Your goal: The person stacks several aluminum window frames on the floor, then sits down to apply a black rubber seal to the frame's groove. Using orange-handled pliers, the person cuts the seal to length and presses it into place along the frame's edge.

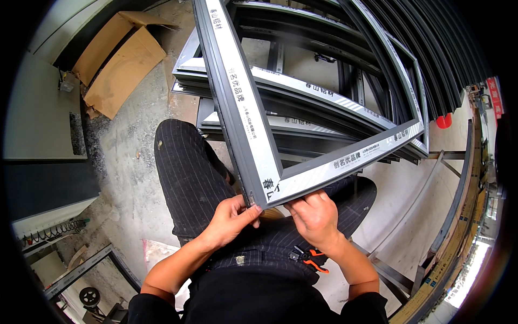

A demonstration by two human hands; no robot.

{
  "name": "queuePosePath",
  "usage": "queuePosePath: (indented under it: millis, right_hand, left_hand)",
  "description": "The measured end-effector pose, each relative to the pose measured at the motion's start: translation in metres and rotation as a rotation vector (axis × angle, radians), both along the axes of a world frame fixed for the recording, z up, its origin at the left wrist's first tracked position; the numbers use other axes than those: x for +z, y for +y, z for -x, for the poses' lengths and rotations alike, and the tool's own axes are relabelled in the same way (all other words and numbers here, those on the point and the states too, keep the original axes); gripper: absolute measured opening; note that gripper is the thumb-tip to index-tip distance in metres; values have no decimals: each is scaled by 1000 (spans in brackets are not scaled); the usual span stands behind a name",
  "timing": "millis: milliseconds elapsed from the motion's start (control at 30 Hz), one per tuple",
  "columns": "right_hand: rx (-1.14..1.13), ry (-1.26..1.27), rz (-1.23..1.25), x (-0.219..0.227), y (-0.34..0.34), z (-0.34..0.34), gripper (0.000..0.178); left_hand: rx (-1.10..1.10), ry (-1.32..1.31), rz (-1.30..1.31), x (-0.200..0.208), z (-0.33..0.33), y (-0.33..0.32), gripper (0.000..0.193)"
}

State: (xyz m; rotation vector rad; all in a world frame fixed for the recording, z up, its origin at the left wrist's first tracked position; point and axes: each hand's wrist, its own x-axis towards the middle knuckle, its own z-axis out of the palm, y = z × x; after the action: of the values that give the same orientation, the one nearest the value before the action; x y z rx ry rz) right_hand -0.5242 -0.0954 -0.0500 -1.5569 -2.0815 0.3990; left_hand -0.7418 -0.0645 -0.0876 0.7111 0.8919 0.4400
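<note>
A dark grey metal window frame with white printed protective film lies tilted over a stack of similar frames, its near corner above my lap. My left hand is closed at that corner, thumb and fingertips pressed against its outer edge. Just to the right, my right hand grips the lower edge of the same frame from beneath, and its fingertips are hidden under it. Stacked frames sit behind and below it. Pliers with orange handles rest at my right hip, close to my right forearm.
An opened cardboard box lies on the dusty floor at the far left. Long dark ribbed profiles stand at the far right. A rack with long bars runs along the right. Another frame leans at the lower left.
</note>
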Motion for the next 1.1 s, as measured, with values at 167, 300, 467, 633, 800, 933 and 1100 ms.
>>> queuePosePath:
  millis: [167, 300, 467, 633, 800, 933, 1100]
  right_hand:
    - [15, -63, -105, -6, 1, 0, 26]
    - [33, -32, -77, -3, 3, -1, 25]
    - [61, -44, -63, -6, 1, -4, 23]
    - [64, -106, -176, -12, 1, -5, 25]
    - [59, -81, -185, -8, 2, -3, 25]
    - [65, -79, -212, -9, 2, -5, 24]
    - [104, -136, -240, -16, -1, -11, 27]
  left_hand:
    - [26, 6, -19, 1, -2, -3, 25]
    - [30, 21, -16, 6, -5, -1, 24]
    - [72, -14, -9, -3, -7, -6, 22]
    - [115, -12, -9, -1, -10, -11, 21]
    - [237, 7, -29, 3, -25, -20, 21]
    - [269, -5, 15, 0, -29, -23, 19]
    - [265, -73, -19, -8, -27, -23, 23]
